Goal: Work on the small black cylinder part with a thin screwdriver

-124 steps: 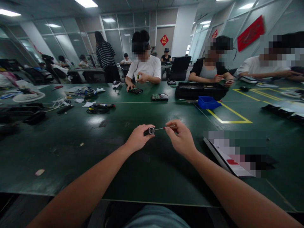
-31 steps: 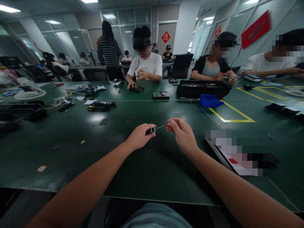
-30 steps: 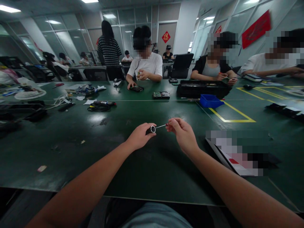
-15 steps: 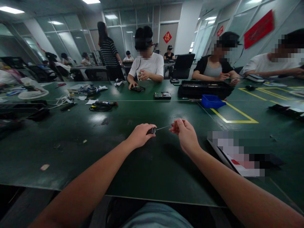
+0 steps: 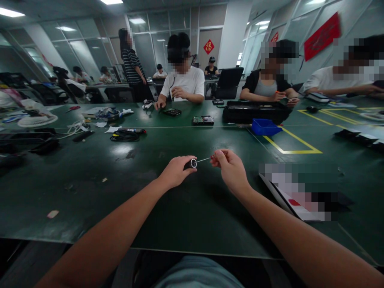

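My left hand (image 5: 175,172) is wrapped round a short black cylinder with a bright ring at its end (image 5: 193,163), which looks like a small flashlight. That open-looking end faces right. Pinched in the fingers of my right hand (image 5: 233,167) is a thin screwdriver (image 5: 203,160) with a reddish handle, mostly covered by the fingers. Its slim metal shaft points left and reaches the ringed end; whether the tip is inside or only touching, I cannot tell. Both hands are held over the green table (image 5: 186,216).
A partly blurred-out flat item (image 5: 288,200) lies right of my right forearm. Beyond my hands are a circuit-board drive (image 5: 203,120), a blue bin (image 5: 265,127), a long black casing (image 5: 255,113) and coiled black cable (image 5: 126,135). Several people sit across the table.
The view has shifted slightly. My right hand has come a little closer to my left hand, and less of the screwdriver's shaft shows. The cylinder's ringed end is turned more toward me.
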`<state>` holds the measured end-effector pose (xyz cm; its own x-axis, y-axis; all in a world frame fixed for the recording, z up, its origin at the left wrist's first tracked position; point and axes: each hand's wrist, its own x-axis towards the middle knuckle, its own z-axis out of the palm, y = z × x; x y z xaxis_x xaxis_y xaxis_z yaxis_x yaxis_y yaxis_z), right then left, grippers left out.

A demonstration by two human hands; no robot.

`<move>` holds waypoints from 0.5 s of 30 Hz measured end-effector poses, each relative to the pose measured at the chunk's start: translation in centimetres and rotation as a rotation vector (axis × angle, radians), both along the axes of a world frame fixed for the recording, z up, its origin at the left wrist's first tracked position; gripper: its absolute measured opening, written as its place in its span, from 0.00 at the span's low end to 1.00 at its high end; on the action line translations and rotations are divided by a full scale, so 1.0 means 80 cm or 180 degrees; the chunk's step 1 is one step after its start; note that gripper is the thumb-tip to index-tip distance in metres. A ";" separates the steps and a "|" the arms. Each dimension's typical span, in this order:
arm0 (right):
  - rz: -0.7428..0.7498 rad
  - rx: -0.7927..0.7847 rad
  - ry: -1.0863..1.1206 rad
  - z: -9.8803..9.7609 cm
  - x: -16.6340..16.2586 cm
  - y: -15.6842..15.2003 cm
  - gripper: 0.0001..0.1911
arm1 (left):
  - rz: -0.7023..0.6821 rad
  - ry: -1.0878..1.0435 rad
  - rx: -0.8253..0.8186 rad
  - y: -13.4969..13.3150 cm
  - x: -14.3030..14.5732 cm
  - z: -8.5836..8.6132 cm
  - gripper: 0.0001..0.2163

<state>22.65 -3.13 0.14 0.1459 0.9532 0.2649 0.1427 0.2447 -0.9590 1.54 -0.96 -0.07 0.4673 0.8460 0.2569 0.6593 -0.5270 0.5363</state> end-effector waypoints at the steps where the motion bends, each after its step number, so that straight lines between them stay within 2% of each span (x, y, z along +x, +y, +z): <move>1: -0.0079 0.0016 -0.0151 0.003 0.001 -0.002 0.18 | 0.0056 0.0003 -0.0011 0.000 0.000 0.000 0.18; 6: -0.0342 0.0070 -0.0871 0.020 0.000 -0.013 0.21 | 0.0089 -0.0038 0.0003 0.000 0.000 0.000 0.13; 11: 0.0058 0.0382 -0.0818 0.019 -0.003 -0.016 0.11 | 0.0051 -0.0058 0.0020 0.002 -0.002 -0.003 0.13; 15: 0.0204 0.0394 -0.0877 0.016 -0.002 -0.018 0.11 | 0.0111 -0.0042 0.0010 0.001 -0.002 -0.002 0.12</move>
